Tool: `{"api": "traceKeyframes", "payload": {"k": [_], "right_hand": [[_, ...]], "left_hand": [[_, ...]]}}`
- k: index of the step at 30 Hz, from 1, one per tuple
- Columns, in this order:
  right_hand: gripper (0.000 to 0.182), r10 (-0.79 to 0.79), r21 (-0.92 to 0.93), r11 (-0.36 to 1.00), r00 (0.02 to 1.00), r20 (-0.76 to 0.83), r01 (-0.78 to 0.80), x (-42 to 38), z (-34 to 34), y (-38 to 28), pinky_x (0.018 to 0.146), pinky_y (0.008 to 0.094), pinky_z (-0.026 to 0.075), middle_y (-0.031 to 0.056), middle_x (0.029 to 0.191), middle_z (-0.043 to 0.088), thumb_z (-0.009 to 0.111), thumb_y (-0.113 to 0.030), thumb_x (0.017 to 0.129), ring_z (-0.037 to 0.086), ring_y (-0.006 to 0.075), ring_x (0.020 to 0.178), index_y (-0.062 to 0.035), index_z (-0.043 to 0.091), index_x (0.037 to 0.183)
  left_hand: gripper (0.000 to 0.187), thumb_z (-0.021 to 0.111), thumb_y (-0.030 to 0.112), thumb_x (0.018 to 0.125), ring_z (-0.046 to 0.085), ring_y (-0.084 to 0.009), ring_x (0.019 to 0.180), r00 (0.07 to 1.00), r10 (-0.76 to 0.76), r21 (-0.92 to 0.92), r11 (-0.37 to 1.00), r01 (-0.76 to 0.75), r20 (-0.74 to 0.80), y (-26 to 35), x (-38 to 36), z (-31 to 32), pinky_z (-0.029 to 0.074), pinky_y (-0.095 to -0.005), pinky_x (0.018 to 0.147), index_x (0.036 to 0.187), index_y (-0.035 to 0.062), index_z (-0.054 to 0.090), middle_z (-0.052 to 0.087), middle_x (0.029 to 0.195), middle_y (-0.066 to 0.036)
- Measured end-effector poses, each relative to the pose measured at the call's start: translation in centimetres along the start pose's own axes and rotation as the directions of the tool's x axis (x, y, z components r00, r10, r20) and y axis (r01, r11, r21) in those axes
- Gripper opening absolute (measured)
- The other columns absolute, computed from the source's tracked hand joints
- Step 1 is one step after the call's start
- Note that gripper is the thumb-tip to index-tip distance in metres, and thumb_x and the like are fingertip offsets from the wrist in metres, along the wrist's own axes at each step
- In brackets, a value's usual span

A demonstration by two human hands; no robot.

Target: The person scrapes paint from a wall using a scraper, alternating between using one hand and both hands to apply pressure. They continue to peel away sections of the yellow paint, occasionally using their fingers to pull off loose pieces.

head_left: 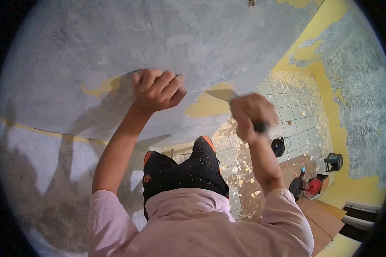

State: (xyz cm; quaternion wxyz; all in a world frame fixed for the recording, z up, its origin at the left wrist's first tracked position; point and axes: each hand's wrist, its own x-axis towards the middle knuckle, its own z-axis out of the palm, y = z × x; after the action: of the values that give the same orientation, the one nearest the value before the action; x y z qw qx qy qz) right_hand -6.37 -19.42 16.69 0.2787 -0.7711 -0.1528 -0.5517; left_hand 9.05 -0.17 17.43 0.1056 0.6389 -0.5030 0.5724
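My right hand (254,115), slightly blurred, is closed around the dark handle of a scraper (222,94). Its flat blade lies against a patch of yellow paint (209,104) on the grey wall (180,43). Up and to the left, my left hand (158,89) rests on the same wall with its fingers curled in. Nothing shows in it, though the palm side is hidden. Another, smaller yellow patch (101,88) lies left of this hand.
Paint flakes (248,180) litter the tiled floor (289,100). At the right are a black round object (278,147), a dark box-shaped device (333,162), a red-and-black fan (313,187) and a brown board (317,218) with a cable. A half-stripped yellow wall (330,85) stands beyond.
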Motion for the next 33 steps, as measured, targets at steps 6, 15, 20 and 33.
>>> {"api": "traceKeyframes", "payload": {"k": [6, 15, 20, 33], "right_hand": [[0.024, -0.009, 0.676, 0.725, 0.984, -0.177, 0.129, 1.3, 0.1, -1.9, 0.035, 0.0291, 0.039, 0.0025, 0.044, 0.044, 0.053, -0.006, 0.080, 0.041, 0.0153, 0.032, -0.0065, 0.041, 0.059], [0.012, 0.135, 0.193, 0.967, 0.978, 0.158, -0.165, 1.2, 0.1, -1.2, 0.045, 0.0340, 0.042, 0.0052, 0.054, 0.052, 0.056, -0.013, 0.071, 0.055, 0.0215, 0.049, -0.0075, 0.054, 0.060], [0.013, -0.045, 0.335, 0.940, 0.996, -0.071, 0.066, 0.4, 0.1, -1.0, 0.040, 0.0279, 0.044, 0.0021, 0.049, 0.047, 0.055, -0.002, 0.064, 0.051, 0.0205, 0.040, -0.0091, 0.050, 0.055], [0.020, -0.050, 0.667, 0.725, 0.979, -0.197, 0.172, 1.4, -0.5, 0.4, 0.035, 0.0291, 0.041, 0.0044, 0.046, 0.043, 0.054, 0.002, 0.070, 0.046, 0.0172, 0.036, -0.0045, 0.041, 0.056]], "left_hand": [[0.001, 0.058, 0.023, 0.065, 0.044, -0.0096, 0.067, 0.999, 0.003, 0.044, 0.999, -0.005, 0.039, -0.1, -0.2, 0.0, 0.028, -0.0318, 0.067, 0.066, 0.0230, 0.058, 0.048, 0.063, 0.011], [0.005, 0.059, 0.020, 0.060, 0.043, -0.0096, 0.066, 1.000, 0.010, 0.013, 1.000, -0.010, 0.005, -0.3, 0.2, 0.0, 0.027, -0.0324, 0.066, 0.065, 0.0222, 0.058, 0.046, 0.062, 0.010], [0.005, 0.058, 0.020, 0.059, 0.043, -0.0093, 0.067, 1.000, 0.002, 0.021, 1.000, -0.002, -0.008, -0.1, 0.2, 0.2, 0.027, -0.0313, 0.065, 0.064, 0.0220, 0.057, 0.045, 0.060, 0.010], [0.003, 0.059, 0.021, 0.061, 0.043, -0.0102, 0.067, 1.000, -0.004, 0.025, 1.000, 0.004, 0.003, -0.3, 0.2, 0.5, 0.026, -0.0319, 0.068, 0.063, 0.0226, 0.058, 0.048, 0.061, 0.011]]}}
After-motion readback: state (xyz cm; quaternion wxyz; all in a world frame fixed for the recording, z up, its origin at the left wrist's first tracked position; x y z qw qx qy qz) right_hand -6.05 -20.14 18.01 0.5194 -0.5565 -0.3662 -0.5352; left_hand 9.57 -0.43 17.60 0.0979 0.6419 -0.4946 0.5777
